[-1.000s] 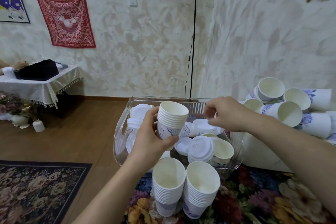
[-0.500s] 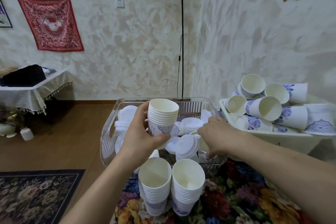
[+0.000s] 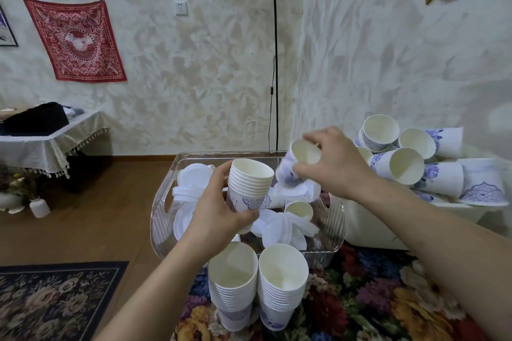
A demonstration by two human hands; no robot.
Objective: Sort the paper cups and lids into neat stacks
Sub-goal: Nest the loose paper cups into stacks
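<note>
White paper cups are partly sorted: two nested stacks [image 3: 257, 285] stand at the floral-clothed desk's near edge; a third stack [image 3: 249, 188] is gripped by the left hand [image 3: 219, 210], a single blue-patterned cup [image 3: 296, 166] is pinched by the right hand [image 3: 332, 163], while white plastic lids [image 3: 277, 230] remain loose inside the clear plastic bin [image 3: 329, 227].

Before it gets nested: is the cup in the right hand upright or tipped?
Tipped: the single cup in the right hand leans, mouth facing the camera.
</note>
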